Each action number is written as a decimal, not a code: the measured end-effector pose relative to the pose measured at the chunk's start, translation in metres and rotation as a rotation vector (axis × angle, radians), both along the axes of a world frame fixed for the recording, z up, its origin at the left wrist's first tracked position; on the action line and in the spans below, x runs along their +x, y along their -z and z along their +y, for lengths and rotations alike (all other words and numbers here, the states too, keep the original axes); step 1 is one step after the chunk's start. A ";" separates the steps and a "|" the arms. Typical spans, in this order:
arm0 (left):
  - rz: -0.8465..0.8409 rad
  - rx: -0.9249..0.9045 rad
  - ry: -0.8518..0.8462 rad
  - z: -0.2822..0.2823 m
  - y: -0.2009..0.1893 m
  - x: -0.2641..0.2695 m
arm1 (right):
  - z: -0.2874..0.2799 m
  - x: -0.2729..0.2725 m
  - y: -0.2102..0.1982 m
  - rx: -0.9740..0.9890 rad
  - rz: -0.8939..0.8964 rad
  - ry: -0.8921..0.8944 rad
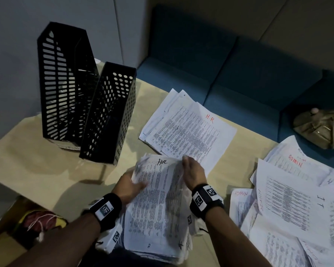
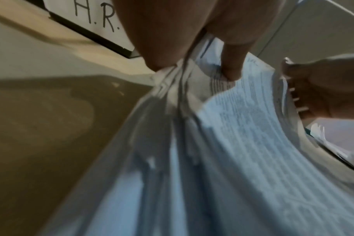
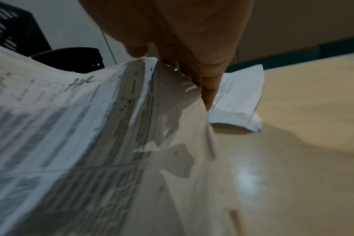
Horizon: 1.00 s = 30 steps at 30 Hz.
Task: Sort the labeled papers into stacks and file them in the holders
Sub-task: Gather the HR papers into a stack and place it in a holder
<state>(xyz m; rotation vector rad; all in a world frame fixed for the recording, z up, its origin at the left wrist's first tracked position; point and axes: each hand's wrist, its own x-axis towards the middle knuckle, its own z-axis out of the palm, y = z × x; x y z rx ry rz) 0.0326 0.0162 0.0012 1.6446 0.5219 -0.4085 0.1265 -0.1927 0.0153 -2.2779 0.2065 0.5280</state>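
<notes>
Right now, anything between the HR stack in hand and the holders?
Nothing visible. Both the left hand and right hand grip the HR stack; only bare table lies between it and the two black holders, whose tops are open.

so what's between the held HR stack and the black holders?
Head view: only bare table between the held stack, gripped by both hands, and the nearer holder.

Beige table [image 1: 46, 170] bears two black holders [image 1: 89, 105]; paper stacks [image 1: 187, 130].
</notes>
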 end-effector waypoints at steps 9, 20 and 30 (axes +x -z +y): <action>0.149 0.221 -0.063 0.041 0.014 -0.012 | -0.038 0.074 0.020 -0.337 0.201 0.620; 0.295 0.189 -0.161 0.056 0.062 -0.026 | -0.005 0.101 0.024 -0.482 0.249 0.472; 0.276 0.170 -0.157 0.049 0.038 -0.020 | -0.010 0.102 0.024 -0.272 0.291 0.527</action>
